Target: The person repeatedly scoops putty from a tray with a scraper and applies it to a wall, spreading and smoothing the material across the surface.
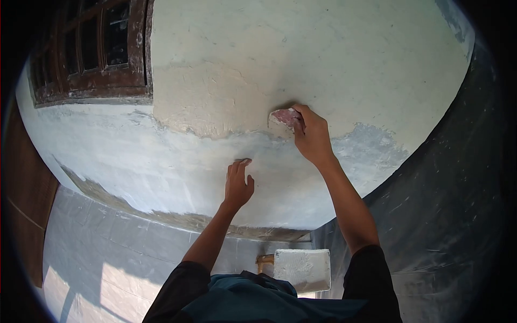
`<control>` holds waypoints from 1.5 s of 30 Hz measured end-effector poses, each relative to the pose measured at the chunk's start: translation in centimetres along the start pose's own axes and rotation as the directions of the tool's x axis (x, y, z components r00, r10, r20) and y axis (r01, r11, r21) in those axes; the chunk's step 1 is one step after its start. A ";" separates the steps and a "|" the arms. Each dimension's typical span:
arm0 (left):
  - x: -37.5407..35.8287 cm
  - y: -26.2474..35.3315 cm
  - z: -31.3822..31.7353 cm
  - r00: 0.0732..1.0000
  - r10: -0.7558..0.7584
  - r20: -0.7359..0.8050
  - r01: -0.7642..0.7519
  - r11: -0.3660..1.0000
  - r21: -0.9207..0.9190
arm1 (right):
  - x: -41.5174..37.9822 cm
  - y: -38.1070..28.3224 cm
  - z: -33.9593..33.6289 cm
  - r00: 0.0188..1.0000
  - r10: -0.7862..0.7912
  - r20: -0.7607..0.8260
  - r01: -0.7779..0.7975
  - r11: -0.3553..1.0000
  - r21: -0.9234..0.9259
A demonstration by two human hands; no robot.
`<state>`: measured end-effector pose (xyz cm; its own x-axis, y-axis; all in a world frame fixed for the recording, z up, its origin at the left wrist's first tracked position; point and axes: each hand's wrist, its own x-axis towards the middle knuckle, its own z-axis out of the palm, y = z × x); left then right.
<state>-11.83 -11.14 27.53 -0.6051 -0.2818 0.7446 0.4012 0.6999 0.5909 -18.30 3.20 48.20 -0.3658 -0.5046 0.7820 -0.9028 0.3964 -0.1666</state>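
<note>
My right hand (312, 134) is closed on a flat reddish piece smeared with white plaster (286, 117). That piece lies against the wall (328, 59), just above the ragged border between the cream upper coat and the whiter lower band. Lower and to the left, my left hand (238, 185) has its fingers up and slightly bent, thumb apart, with the fingertips at the white band (177, 161). It holds nothing that I can make out. Below my hands, near my body, sits a pale rectangular tray (301, 271) holding white paste.
A brown wooden window (91, 48) with dark panes is at the upper left. Dark sheeting (447, 177) hangs on the right. Grey sheeting (129, 231) covers the floor along the wall's base. A brown object (264, 262) touches the tray's left side.
</note>
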 end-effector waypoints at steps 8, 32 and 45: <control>0.8 -0.2 0.1 0.997 -0.065 0.040 0.063 0.997 0.032 | -0.3 -0.7 0.4 0.999 0.012 -0.049 -0.009 0.998 0.056; 1.0 -0.7 -0.8 0.981 -0.112 0.160 0.105 0.993 0.055 | 0.0 -0.4 -1.6 0.985 0.083 -0.152 -0.070 0.994 0.085; 0.8 -0.7 -0.5 0.988 -0.083 0.128 0.069 0.991 0.111 | -1.3 -0.5 0.2 1.000 -0.003 -0.003 0.003 1.000 -0.003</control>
<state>-12.23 -12.16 27.85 -0.7194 -0.2524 0.6471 0.2796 0.7476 0.6024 -17.40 3.52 47.14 -0.3624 -0.5039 0.7841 -0.9032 0.3974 -0.1621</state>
